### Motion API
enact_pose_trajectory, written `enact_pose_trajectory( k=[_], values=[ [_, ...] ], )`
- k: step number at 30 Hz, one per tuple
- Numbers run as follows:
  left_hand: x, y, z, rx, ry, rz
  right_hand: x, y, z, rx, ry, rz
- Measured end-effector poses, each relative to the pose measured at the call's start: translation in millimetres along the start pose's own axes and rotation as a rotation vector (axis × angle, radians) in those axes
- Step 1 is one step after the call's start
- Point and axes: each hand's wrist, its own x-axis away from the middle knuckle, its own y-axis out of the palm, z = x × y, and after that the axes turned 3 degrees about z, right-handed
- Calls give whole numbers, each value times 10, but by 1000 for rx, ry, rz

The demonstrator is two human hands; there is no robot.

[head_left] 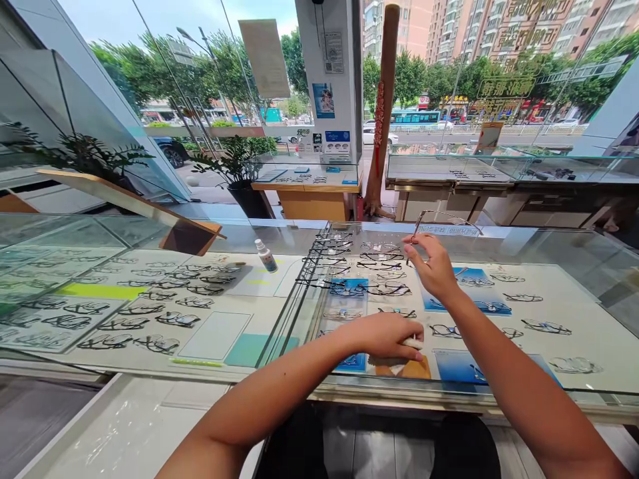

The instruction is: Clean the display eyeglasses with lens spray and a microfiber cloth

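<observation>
Glass counter [579, 299] spans the foreground, rows of spectacles [177, 319] in its left part, others at right. Bottle [266, 256] stands near the middle, left of the centre frames [329, 249]; tilted board [194, 236] lies further left and behind it. Left hand [389, 332] sits over the counter's near side, a small object [413, 343] at its fingers; right hand [432, 263] is further back and to the right, a pair of glasses [418, 223] in its fingers. To the rear, left to right: potted plant [242, 159], low case [317, 203], upright post [388, 66], further cases [449, 186]; street [499, 138] beyond
</observation>
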Motion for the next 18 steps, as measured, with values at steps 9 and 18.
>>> enact_pose_trajectory(
  k=[9, 18],
  values=[
    [693, -335, -110, -26, -42, 1227, -18, -13, 87, 20, -20, -5],
    [1716, -569, -1895, 170, -741, 1676, -28, -4, 85, -11, -20, -7]
  ],
)
